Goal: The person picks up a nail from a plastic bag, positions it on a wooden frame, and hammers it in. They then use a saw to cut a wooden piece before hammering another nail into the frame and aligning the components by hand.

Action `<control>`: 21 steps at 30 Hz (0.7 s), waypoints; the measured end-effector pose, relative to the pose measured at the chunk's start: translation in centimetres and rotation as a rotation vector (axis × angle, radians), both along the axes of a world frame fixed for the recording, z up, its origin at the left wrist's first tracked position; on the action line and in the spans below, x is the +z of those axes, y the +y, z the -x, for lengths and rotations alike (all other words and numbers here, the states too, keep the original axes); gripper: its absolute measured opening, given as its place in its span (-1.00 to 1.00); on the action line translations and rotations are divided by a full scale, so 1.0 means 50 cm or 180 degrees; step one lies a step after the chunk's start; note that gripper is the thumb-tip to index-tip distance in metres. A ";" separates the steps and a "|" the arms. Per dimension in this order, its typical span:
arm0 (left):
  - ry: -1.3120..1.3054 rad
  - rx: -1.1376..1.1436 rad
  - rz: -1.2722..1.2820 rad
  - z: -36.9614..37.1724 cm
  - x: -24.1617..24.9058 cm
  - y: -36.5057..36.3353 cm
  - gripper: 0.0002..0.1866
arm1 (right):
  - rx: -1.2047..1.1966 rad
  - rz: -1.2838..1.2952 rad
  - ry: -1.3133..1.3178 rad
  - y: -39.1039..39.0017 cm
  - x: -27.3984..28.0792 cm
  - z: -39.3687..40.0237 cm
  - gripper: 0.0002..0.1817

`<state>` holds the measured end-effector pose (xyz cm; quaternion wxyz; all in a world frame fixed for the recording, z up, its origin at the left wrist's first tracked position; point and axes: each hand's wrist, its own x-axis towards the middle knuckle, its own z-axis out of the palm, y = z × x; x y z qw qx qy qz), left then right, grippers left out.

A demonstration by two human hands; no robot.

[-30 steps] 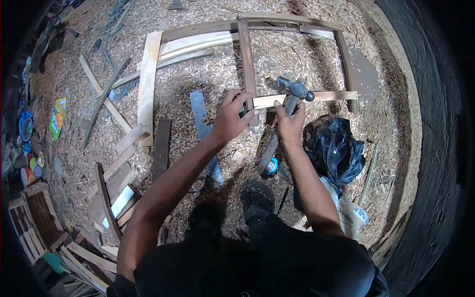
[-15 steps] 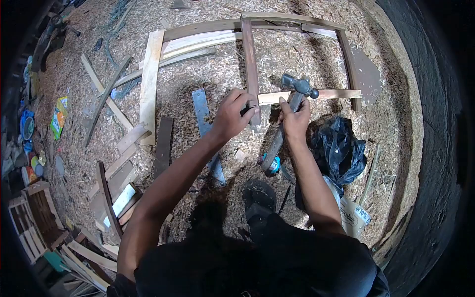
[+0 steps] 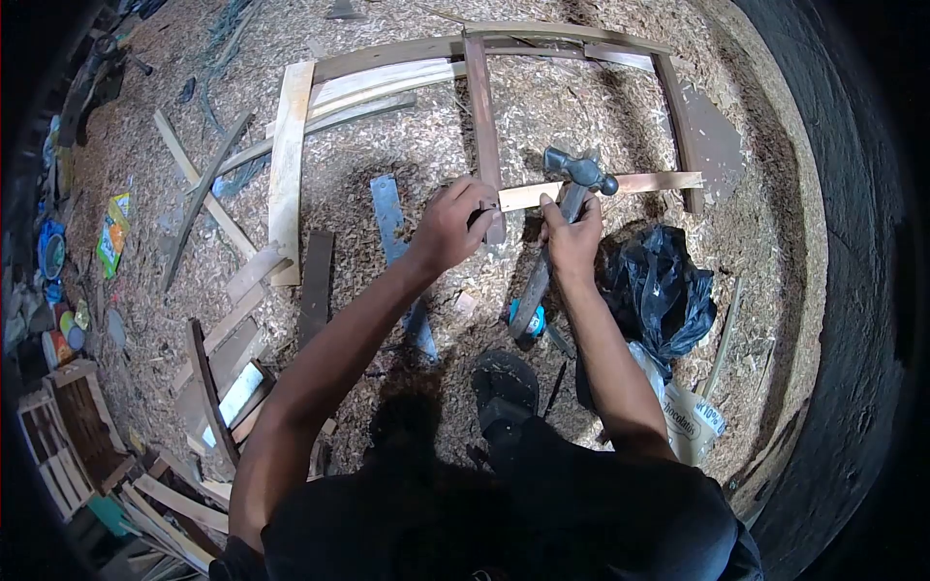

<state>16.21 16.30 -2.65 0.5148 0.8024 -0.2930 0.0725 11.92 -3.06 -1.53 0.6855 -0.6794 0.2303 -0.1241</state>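
Observation:
My right hand (image 3: 575, 242) is closed round the handle of a ball-peen hammer (image 3: 581, 172), whose head points away from me. The thumb of that hand lies against a pale wooden slat (image 3: 635, 183), which runs behind the hammer. My left hand (image 3: 448, 225) has its fingers curled at the slat's left end, against a reddish-brown wooden bar (image 3: 481, 107). A small dark spot shows at these fingertips, too small to name. Both wooden pieces belong to a rectangular frame lying on the ground, with another brown bar (image 3: 677, 126) on its right side.
Wood shavings cover the ground. A blue-grey metal strip (image 3: 390, 218) and a dark board (image 3: 316, 281) lie left of my hands. A black plastic bag (image 3: 661, 290) and a printed tub (image 3: 690, 426) are at right. Loose slats (image 3: 199, 218) and a wooden crate (image 3: 82, 416) lie further left.
The whole view has shifted slightly, so everything appears a little further left. Both hands keep the same hold, and the hammer stays in my right hand.

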 end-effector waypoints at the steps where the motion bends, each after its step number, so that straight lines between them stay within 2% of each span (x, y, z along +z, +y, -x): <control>1: 0.0081 -0.0033 0.0058 -0.001 -0.001 0.000 -0.72 | 0.0012 -0.0026 0.0029 0.003 0.008 0.001 -0.61; 8: -0.0013 0.0012 -0.0075 0.000 0.012 -0.001 -0.59 | 0.0025 0.0003 0.0065 0.008 0.012 -0.001 -0.64; 21: 0.0158 0.0095 -0.0249 0.004 0.014 -0.019 -0.65 | 0.0208 0.0131 0.0123 -0.003 0.013 0.000 -0.65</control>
